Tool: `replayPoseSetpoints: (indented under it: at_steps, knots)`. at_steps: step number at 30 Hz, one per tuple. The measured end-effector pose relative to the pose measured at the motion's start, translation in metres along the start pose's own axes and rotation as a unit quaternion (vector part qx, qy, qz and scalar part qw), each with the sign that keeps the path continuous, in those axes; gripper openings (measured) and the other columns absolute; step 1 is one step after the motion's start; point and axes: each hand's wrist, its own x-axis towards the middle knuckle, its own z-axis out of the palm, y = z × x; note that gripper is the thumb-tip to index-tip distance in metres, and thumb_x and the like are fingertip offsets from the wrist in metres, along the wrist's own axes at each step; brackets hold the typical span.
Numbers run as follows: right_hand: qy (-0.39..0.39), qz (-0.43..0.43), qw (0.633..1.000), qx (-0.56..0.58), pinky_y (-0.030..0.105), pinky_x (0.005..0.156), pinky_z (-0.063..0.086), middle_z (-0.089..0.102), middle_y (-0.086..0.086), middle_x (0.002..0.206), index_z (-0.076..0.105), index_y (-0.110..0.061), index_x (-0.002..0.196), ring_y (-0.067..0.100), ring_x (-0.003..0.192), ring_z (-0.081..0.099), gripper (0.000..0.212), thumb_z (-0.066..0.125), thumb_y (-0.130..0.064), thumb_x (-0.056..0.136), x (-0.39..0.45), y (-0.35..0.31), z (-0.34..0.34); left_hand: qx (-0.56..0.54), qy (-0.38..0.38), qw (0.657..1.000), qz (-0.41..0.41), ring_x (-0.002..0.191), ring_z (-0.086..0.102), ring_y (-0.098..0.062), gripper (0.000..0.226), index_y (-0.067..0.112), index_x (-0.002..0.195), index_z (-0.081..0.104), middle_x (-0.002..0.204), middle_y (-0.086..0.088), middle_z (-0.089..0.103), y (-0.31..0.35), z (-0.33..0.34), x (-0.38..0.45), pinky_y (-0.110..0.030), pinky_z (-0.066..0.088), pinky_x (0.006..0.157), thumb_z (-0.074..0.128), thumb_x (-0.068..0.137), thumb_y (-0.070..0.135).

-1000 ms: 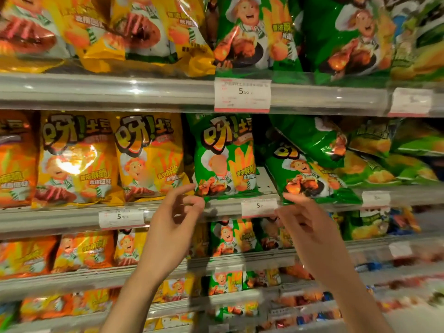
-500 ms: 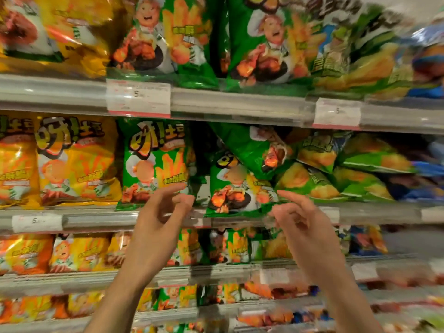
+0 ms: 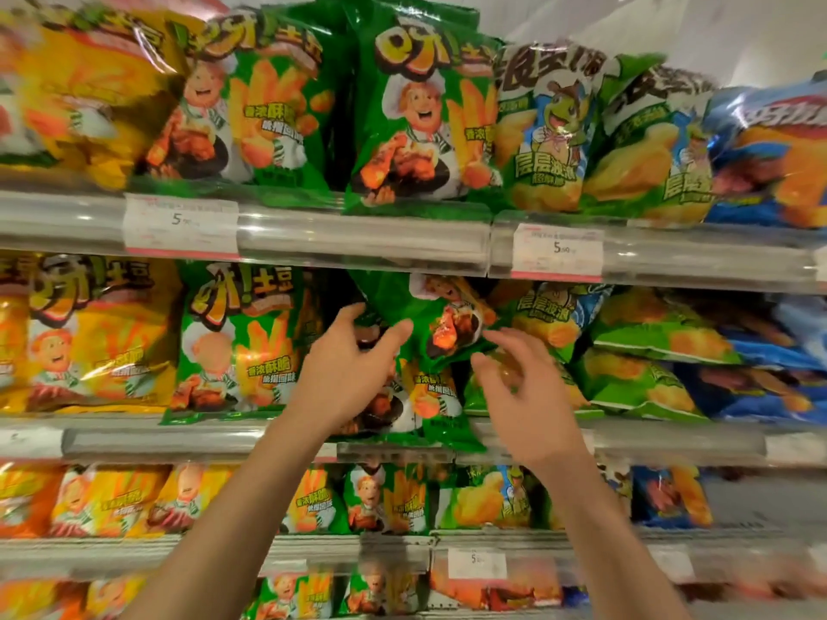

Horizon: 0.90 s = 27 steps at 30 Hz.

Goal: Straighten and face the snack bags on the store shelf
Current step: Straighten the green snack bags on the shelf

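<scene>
as both arms reach up to the middle shelf [image 3: 201, 443], the left hand [image 3: 347, 378] and right hand [image 3: 523, 396], fingers spread wide and holding nothing, flank a tilted green snack bag [image 3: 443, 319] slumped over an upright one [image 3: 429, 396].

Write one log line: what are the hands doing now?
left hand: open, at tilted green bag | right hand: open beside it | bag: crooked

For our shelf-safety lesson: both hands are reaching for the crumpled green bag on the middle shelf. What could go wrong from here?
1. The tilted green bag rests on the bag below; pulling it may drag that one over the shelf edge.
2. The left hand and right hand could squeeze and crush the snacks.
</scene>
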Motion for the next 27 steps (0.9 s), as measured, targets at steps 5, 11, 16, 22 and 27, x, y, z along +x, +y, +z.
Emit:
replayPoseSetpoints:
  at_steps: [5,11,16,22,27]
  knots:
    - [-0.016,-0.035,0.999,-0.030,0.041,0.124,0.019,0.027,-0.007,0.162,0.035,-0.030,0.153,0.009,0.150,0.019,0.055,0.044,-0.048,0.102,0.019,-0.008,0.018,0.049,-0.009,0.998,-0.035,0.120,0.059,-0.028,0.093,0.019,0.153,0.027,0.136,-0.003,0.059,0.008,0.012,0.023,-0.035,0.047,0.094,0.053,0.084,0.075]
    - [0.004,-0.069,0.998,-0.005,0.037,0.121,0.024,0.039,-0.016,0.151,0.050,-0.033,0.141,0.003,0.144,0.027,0.039,0.045,-0.041,0.103,0.004,-0.023,0.019,0.002,-0.014,0.998,-0.059,0.130,0.051,-0.033,0.095,0.017,0.155,0.023,0.144,-0.010,0.051,0.016,0.008,0.033,-0.039,0.044,0.103,0.056,0.085,0.072]
    - [0.045,-0.025,0.997,0.056,0.034,0.109,0.040,0.051,-0.017,0.131,0.055,-0.031,0.134,0.002,0.125,0.047,0.035,0.050,-0.042,0.101,0.006,-0.031,0.007,-0.081,-0.016,0.996,-0.039,0.115,0.057,-0.017,0.082,0.025,0.151,0.032,0.130,0.006,0.057,0.008,-0.006,0.026,-0.032,0.046,0.094,0.066,0.085,0.060]
    - [-0.052,0.108,0.990,0.070,0.025,0.089,0.039,0.058,-0.005,0.134,0.044,-0.023,0.147,0.010,0.112,0.054,0.064,0.047,-0.061,0.095,0.022,-0.048,-0.002,-0.120,-0.085,0.989,-0.028,0.091,0.058,0.007,0.077,0.032,0.151,0.033,0.110,0.023,0.055,-0.005,-0.034,0.002,-0.012,0.044,0.069,0.065,0.085,0.057]
    - [-0.067,0.099,0.993,0.023,0.016,0.058,0.050,0.064,-0.013,0.111,0.043,-0.027,0.145,0.002,0.083,0.066,0.066,0.051,-0.065,0.091,0.003,-0.066,0.011,-0.148,-0.123,0.980,-0.043,0.089,0.068,0.003,0.064,0.039,0.140,0.040,0.116,0.015,0.062,-0.016,-0.063,-0.018,-0.012,0.050,0.066,0.066,0.083,0.053]
